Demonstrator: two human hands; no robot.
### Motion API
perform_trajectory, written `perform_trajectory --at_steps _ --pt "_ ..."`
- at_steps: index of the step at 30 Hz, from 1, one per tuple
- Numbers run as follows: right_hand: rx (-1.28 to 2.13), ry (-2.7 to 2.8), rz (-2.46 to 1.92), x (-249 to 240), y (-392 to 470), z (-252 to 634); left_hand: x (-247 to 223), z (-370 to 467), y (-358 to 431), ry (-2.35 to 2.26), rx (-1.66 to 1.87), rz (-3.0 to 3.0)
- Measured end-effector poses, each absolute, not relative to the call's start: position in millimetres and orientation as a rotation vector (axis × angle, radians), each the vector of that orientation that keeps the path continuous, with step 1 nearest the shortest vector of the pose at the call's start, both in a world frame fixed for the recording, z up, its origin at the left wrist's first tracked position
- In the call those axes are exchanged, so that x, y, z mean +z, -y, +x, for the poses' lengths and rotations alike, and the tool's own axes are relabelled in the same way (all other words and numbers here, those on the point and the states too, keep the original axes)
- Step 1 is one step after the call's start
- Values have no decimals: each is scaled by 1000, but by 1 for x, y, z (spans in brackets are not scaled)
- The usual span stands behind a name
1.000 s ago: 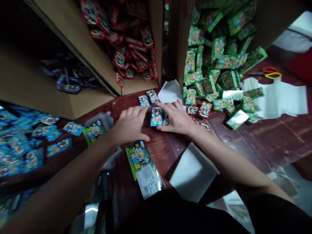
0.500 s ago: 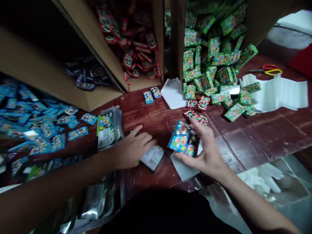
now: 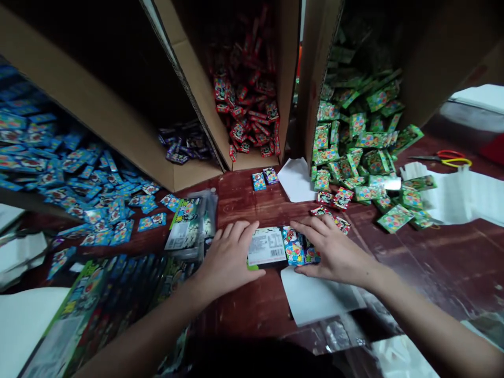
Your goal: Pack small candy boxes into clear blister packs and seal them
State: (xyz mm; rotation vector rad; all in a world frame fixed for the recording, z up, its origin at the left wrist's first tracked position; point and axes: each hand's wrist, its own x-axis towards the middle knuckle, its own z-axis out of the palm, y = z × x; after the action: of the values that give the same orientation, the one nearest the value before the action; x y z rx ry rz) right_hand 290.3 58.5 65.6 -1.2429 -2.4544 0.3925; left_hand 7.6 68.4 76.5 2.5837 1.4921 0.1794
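Note:
My left hand [image 3: 230, 257] is closed around the left end of a flat package with a white label [image 3: 266, 247], which lies on the dark red table. Its thumb and fingers press at the package's edges. Against the package's right end sit small blue packets [image 3: 293, 245], with darker ones beside them. My right hand [image 3: 334, 249] grips these packets from the right, fingers at the far side and thumb at the near side. Part of them is hidden under the palm. A white sheet [image 3: 318, 294] lies just below my right hand. Red packets [image 3: 342, 197] lie beyond it.
Cardboard boxes [image 3: 197, 89] stand at the back with purple [image 3: 189, 144], red [image 3: 252, 115] and green packets [image 3: 362, 136]. Blue packets [image 3: 114, 199] spill at left. Filled packages [image 3: 79, 315] stand at lower left, flat packages [image 3: 185, 223] above. Scissors [image 3: 444, 157] lie at right.
The view has shifted, and more of the left side shows. My left hand has taken hold of the package. My right hand has lowered the blue packets to the package's right end.

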Motion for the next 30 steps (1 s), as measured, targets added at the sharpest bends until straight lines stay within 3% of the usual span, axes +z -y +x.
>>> perform_trajectory --at_steps 11,19,25,28,30 --pt "814 2569 -1071 29 -116 272 18 -3 -69 -1696 199 2234" --pt "975 2665 -1031 21 -155 282 -1 -1 -80 -1677 169 2334" --pt "805 2546 -1121 14 -163 267 -6 4 -81 -1719 176 2399" --pt "556 2683 -1317 22 -158 262 -7 5 -81 -1725 166 2409" --pt "573 2804 -1293 29 -157 262 -7 7 -81 -1744 149 2406"
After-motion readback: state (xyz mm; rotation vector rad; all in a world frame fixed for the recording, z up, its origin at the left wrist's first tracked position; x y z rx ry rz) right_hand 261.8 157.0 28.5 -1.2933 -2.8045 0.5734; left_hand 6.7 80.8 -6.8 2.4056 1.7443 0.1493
